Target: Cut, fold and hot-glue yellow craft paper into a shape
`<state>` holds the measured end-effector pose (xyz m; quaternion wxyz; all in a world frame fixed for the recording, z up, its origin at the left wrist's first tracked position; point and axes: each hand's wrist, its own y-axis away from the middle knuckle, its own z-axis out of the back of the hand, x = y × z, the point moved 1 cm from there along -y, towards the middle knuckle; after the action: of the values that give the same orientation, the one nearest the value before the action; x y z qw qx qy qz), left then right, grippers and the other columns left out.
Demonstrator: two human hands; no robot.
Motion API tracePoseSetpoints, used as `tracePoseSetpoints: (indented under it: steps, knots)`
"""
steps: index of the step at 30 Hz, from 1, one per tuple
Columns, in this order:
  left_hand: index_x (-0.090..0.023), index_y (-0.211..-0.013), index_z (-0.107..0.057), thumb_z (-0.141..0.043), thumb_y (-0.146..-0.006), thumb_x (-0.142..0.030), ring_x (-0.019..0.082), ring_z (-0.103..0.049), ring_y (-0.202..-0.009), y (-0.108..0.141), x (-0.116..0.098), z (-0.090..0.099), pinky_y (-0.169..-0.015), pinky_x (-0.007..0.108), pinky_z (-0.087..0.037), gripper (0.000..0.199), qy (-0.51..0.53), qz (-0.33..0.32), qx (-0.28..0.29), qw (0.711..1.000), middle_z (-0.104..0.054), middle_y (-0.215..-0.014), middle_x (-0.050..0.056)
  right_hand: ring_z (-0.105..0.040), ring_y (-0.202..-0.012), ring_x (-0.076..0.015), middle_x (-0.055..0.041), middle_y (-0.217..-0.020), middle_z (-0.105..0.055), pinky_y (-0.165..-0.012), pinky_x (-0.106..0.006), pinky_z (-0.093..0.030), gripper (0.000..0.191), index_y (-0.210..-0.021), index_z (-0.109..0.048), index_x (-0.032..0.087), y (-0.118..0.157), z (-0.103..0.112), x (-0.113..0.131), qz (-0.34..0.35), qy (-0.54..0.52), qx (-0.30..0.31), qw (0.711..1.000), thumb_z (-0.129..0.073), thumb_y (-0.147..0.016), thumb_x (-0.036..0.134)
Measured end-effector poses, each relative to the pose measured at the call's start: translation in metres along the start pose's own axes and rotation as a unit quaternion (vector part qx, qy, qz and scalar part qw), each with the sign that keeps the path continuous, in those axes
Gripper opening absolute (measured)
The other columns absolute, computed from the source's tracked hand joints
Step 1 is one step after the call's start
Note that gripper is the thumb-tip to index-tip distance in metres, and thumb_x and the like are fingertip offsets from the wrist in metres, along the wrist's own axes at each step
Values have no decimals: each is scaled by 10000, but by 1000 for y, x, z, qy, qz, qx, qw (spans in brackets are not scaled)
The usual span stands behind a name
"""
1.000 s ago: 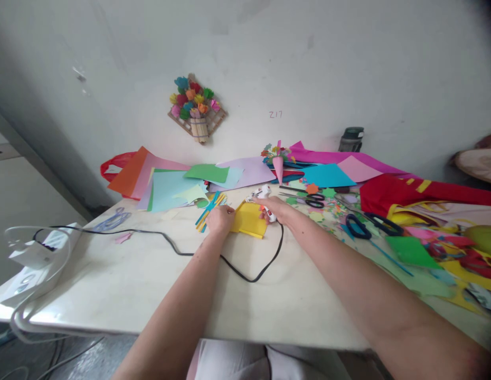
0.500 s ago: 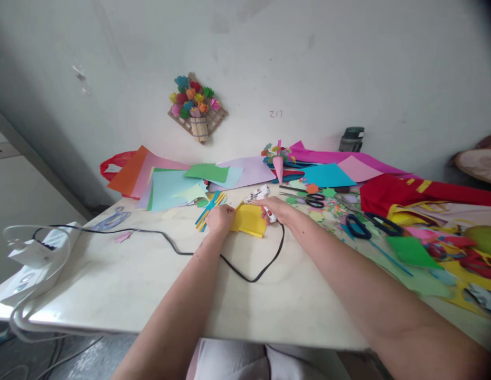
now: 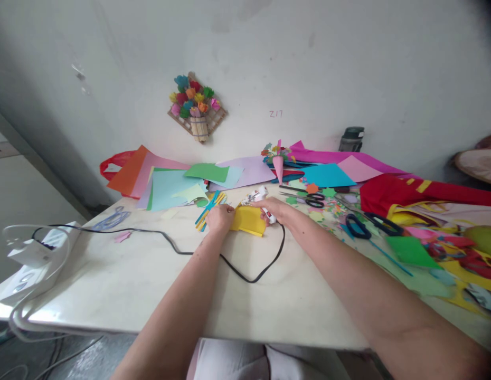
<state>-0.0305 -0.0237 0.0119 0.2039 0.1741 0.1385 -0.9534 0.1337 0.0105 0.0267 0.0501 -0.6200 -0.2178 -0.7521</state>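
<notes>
My right hand (image 3: 274,209) is closed around a white hot glue gun (image 3: 270,217), its nozzle end over the far edge of a yellow sheet of paper (image 3: 249,220). The sheet lies on the table with its near edge folded. My left hand (image 3: 220,217) pinches the sheet's left side, and its fingers are partly hidden behind the hand. Blue and yellow paper strips (image 3: 208,210) lie crossed just beyond the left hand. From the glue gun a black cord (image 3: 251,281) loops toward me and passes under my left forearm.
At the left, the cord runs to a white power strip (image 3: 51,269). Coloured paper sheets (image 3: 170,187) line the back by the wall. A pink paper cone of flowers (image 3: 279,168) stands behind. Scissors (image 3: 358,227), paper scraps and a green square (image 3: 412,252) crowd the right side.
The glue gun and my right hand have shifted very slightly, with the nozzle end a little lower and farther left along the yellow paper's far edge. My left hand stays put.
</notes>
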Motion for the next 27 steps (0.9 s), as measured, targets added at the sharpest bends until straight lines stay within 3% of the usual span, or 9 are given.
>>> tracePoseSetpoints:
  steps: [7,14,18,27]
  knots:
    - [-289,-907,-659,-595,-621,-425,204,-585,-896,0,2,15,-745,287,-425,324,-22,-1,77,997,-662,-977,20,-379,-281,-75,62,-404,-420,-294,-225,-376,252,-655,-424,158,-2,0,-1,-8,-7,-6,1000,-596,-743,319]
    - [-254,-740,-675,-626,-549,-327,214,-606,-807,-3,15,31,-688,295,-439,210,-65,19,154,986,-683,-856,34,-387,-286,-80,55,-403,-436,-292,-221,-376,239,-690,-443,154,-3,0,-3,-7,-8,-9,1000,-601,-736,328]
    - [-233,-720,-678,-624,-545,-319,202,-607,-792,-2,17,30,-668,271,-438,202,-40,-1,154,987,-686,-806,36,-380,-289,-67,28,-414,-467,-292,-206,-373,272,-662,-461,144,-2,1,-2,-14,1,1,1000,-585,-746,371]
    - [-230,-706,-690,-618,-556,-296,201,-607,-769,-3,12,26,-643,271,-444,179,-14,17,142,990,-687,-792,36,-392,-289,-70,39,-445,-463,-289,-212,-377,297,-704,-461,146,1,0,0,3,-7,-5,1000,-571,-757,417]
